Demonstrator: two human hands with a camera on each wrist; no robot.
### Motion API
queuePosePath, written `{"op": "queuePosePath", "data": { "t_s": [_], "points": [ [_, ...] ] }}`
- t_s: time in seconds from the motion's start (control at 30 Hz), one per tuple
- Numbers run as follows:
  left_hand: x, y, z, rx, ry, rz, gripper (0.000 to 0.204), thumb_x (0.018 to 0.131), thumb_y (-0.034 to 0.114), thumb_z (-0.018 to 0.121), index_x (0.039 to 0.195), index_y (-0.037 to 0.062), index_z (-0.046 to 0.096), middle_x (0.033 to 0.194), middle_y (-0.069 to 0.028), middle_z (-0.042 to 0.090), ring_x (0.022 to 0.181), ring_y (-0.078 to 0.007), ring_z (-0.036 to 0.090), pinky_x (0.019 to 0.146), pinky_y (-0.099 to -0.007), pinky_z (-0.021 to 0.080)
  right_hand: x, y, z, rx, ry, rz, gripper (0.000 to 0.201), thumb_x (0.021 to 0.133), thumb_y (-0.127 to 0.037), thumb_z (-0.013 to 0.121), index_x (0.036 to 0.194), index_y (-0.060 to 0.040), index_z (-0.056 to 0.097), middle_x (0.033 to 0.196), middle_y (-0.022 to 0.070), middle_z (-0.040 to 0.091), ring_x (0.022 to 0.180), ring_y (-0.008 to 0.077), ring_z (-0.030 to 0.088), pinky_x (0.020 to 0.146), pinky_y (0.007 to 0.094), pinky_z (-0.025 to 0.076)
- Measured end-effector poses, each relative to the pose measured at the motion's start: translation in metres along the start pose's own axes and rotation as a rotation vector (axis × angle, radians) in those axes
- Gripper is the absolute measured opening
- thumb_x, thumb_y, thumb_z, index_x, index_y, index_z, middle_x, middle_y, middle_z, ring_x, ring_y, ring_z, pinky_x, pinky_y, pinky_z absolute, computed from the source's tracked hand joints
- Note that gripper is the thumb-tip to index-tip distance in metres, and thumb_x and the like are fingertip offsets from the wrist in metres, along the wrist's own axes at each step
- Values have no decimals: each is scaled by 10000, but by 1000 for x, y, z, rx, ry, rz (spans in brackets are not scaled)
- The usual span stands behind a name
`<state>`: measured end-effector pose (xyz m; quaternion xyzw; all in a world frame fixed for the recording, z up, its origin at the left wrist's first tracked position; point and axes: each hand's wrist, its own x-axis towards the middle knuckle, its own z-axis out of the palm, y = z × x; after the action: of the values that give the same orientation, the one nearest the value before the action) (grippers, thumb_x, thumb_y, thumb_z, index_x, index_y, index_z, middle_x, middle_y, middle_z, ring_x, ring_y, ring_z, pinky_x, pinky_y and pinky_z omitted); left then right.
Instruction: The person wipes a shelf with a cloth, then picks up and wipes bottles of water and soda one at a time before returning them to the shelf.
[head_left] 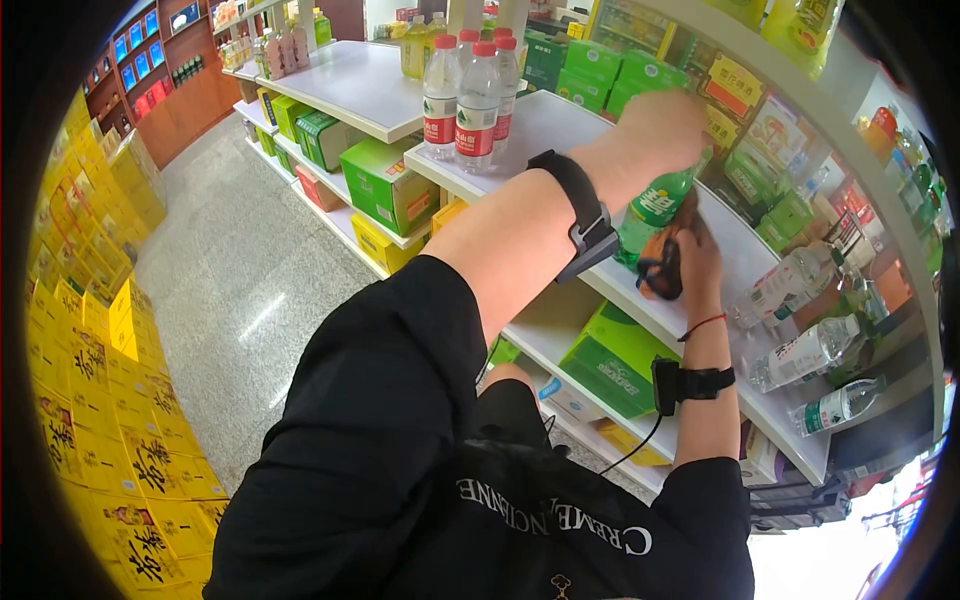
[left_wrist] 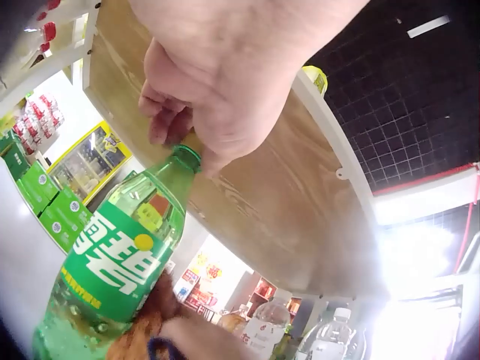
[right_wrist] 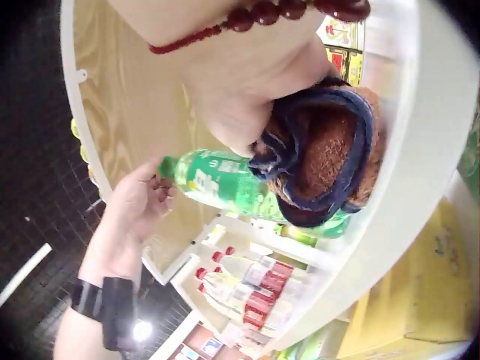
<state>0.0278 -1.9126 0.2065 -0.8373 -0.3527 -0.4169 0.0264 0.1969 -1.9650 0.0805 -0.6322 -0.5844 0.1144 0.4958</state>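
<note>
A green plastic soda bottle (head_left: 652,207) with white lettering on its label stands slightly tilted on the white shelf (head_left: 545,125). At its top, my left hand (head_left: 655,125) pinches the cap end; the left wrist view shows the curled fingers around the bottle's neck top (left_wrist: 187,154). My right hand (head_left: 700,255), with a red cord at the wrist, grips a brown cloth with dark blue edging (right_wrist: 330,154). That cloth lies against the lower side of the bottle, and its folds cover part of the label in the right wrist view.
Red-capped water bottles (head_left: 475,110) stand on the shelf to the left. Several clear bottles (head_left: 810,350) line the right side. Below are green boxes (head_left: 615,360) on a lower shelf. Yellow cartons (head_left: 120,440) are stacked across the aisle. A wooden shelf panel (left_wrist: 255,202) hangs overhead.
</note>
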Motion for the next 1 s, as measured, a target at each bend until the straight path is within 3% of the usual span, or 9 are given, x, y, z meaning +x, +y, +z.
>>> {"op": "queuePosePath", "data": {
  "t_s": [0.03,0.2,0.3,0.37,0.53,0.67,0.83,0.93,1.0],
  "points": [
    [1,0,-1,-18,-2,-16,432,811,380,602,993,-11,578,946,-181,628,908,-350,608,774,-431,491,-4,3,-1,-191,-131,78,440,812,-170,495,1227,-28,528,1146,143,601,1071,239,552,918,315,406],
    [5,-2,-1,-60,-47,-68,491,790,415,618,1025,-12,560,946,-190,639,905,-358,613,776,-434,493,5,32,-7,-17,-170,-8,444,805,-166,478,1219,-15,533,1109,148,619,1051,252,569,911,316,412],
    [6,0,0,-72,-41,-86,497,790,412,613,1039,-14,549,947,-193,642,892,-364,616,771,-438,494,23,9,-21,-81,24,-398,449,822,-166,486,1242,-7,513,1137,158,597,1047,240,564,911,317,413],
    [6,1,3,-77,-36,-107,493,793,405,608,1041,-16,546,943,-193,643,885,-366,618,769,-439,494,17,-50,-28,351,219,-142,463,838,-169,504,1270,-6,487,1135,164,583,1041,241,557,915,322,410],
    [6,-1,16,-155,1,-136,391,847,356,549,1047,20,549,927,-196,646,873,-370,617,749,-448,491,16,-52,-8,177,267,-181,497,829,-191,539,1286,-11,466,1158,167,552,1055,262,540,924,338,400],
    [3,-9,9,-116,-30,-151,362,876,357,507,1046,41,553,914,-192,648,862,-365,620,736,-450,490,2,-12,12,49,219,-171,526,812,-195,541,1302,-26,449,1141,194,531,1076,315,523,933,354,401],
    [2,-17,6,-51,-81,-137,379,886,382,457,1020,47,571,893,-175,655,840,-350,627,725,-447,495,-14,21,16,-277,-29,-93,498,790,-159,536,1260,-2,487,1090,200,568,1022,322,550,909,368,420],
    [0,-10,-3,-5,-167,-113,371,876,363,445,1012,45,577,898,-171,656,841,-353,626,737,-450,496,-8,12,5,-149,-178,-115,473,788,-143,533,1234,13,507,1015,191,605,949,311,579,883,355,435],
    [1,-10,-5,6,-188,-73,370,869,355,440,1012,42,576,907,-173,654,853,-357,623,748,-451,495,-2,15,-1,-112,-95,-179,467,793,-138,532,1233,16,507,1007,182,614,938,297,585,872,343,439]
  ]
}}
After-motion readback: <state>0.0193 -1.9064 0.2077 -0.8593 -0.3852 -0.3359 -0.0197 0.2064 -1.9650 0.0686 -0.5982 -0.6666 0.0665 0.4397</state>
